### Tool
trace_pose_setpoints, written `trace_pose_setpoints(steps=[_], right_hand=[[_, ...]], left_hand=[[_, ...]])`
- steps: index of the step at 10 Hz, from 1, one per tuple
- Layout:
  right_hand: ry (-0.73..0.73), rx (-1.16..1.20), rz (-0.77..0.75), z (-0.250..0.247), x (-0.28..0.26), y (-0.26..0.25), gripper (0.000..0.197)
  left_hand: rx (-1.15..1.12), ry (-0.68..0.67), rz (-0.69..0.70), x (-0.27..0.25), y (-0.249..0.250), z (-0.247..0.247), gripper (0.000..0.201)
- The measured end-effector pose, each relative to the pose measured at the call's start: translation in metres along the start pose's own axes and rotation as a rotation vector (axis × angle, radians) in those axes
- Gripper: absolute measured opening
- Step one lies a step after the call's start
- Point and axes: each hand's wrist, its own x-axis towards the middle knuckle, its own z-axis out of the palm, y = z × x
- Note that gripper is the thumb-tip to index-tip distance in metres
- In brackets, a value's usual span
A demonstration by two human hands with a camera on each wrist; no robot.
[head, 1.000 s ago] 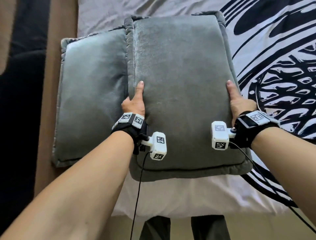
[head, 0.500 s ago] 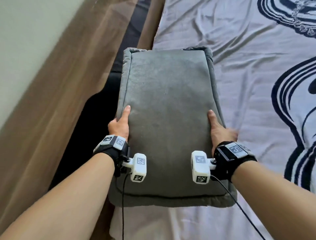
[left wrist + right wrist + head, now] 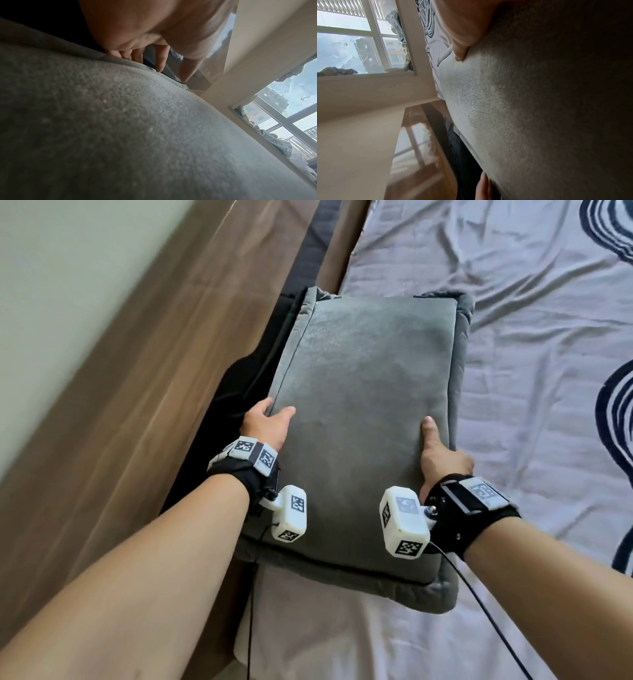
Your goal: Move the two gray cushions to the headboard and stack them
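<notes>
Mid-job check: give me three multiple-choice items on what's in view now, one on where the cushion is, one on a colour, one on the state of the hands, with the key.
1. Where is the cushion?
A. On the floor
B. Held at the left edge of the bed, beside the wooden panel
C. Leaning on the window

2. What colour is the cushion?
A. Gray
B. Red
C. Yellow

3. How do the hands meet the cushion?
A. Both hang free of it
B. Only the right touches it
C. Each holds one side, thumb on top

Key:
1 B: the head view shows it over the sheet, next to the wooden panel.
2 A: its fabric looks gray in all three views.
3 C: the left hand and right hand clasp opposite sides, thumbs on the top face.
</notes>
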Motion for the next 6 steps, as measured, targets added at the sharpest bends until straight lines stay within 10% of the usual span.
trace_pose_setpoints(steps=[3, 4, 6], right_hand=[[-0.041, -0.195, -0.018, 0.003, 0.038, 0.025, 0.114], [-0.033, -0.241, 0.006, -0.007, 0.033, 0.026, 0.105], [-0.043, -0.201, 0.009, -0.050, 0.032, -0.004, 0.077]], left_hand=[[0.106, -0.066, -0.031, -0.004, -0.016, 0.010, 0.056], [0.120, -0.075, -0.102, -0.003, -0.011, 0.003, 0.008], [0.123, -0.090, -0.166, -0.019, 0.024, -0.027, 0.027]])
